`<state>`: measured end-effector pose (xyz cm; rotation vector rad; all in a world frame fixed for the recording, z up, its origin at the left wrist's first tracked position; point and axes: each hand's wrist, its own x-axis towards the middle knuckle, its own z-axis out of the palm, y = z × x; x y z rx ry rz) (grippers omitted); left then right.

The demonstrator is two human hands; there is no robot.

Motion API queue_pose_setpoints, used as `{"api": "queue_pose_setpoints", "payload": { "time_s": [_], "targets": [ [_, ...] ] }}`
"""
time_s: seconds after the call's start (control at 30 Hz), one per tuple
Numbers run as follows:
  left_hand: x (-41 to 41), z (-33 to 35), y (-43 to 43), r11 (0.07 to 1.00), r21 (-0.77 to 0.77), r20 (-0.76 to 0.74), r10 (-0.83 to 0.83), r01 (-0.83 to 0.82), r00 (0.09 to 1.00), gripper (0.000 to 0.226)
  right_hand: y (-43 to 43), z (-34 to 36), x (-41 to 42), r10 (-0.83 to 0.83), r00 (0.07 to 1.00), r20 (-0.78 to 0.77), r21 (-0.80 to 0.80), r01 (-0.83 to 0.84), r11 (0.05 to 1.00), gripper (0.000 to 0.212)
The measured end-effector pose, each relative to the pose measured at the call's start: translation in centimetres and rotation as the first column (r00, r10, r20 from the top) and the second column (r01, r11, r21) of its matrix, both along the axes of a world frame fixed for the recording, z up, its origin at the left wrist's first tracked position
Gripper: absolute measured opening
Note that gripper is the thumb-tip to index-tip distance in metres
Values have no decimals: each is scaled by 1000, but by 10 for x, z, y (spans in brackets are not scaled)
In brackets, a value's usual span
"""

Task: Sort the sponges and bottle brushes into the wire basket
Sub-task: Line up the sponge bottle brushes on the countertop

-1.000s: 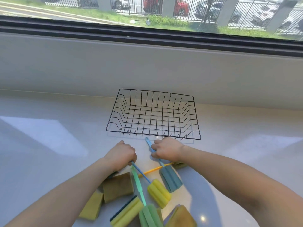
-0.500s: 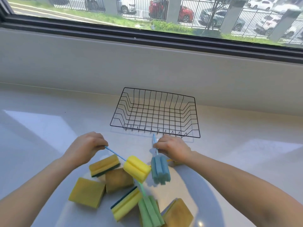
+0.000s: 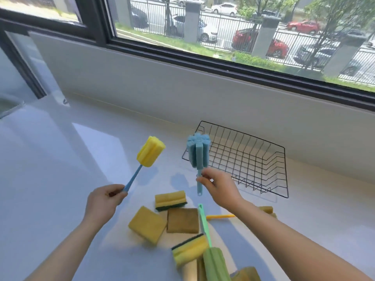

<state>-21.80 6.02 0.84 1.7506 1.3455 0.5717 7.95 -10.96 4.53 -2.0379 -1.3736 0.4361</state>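
Countertop: brush above right hand.

A big window with a dark frame is set above a low white wall. Below the window, a shiny white counter is lit by bright sun patches. Through the window, green grass, a black fence, grey posts, trees and parked cars are seen.
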Motion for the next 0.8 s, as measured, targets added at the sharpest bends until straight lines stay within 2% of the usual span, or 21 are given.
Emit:
{"api": "queue_pose_setpoints", "payload": {
  "time_s": [0.17,0.4,0.63,0.8],
  "targets": [
    [-46,-13,-11,986,-90,-56,138,-143,989,12,46,6,-55,50,980,-192,-8,-52,999,10],
    [-71,-35,-8,939,-152,-152,285,-308,946,7,108,-17,-128,-25,905,-425,-197,-65,978,18],
    [-68,-54,2,922,-196,-193,298,-334,935,2,147,-44,-159,-102,886,-452,-367,-80,927,23],
    [-63,-62,10,940,-159,-260,255,-302,931,7,174,-53,-168,-84,919,-386,-501,-132,855,21]
  ]
}}
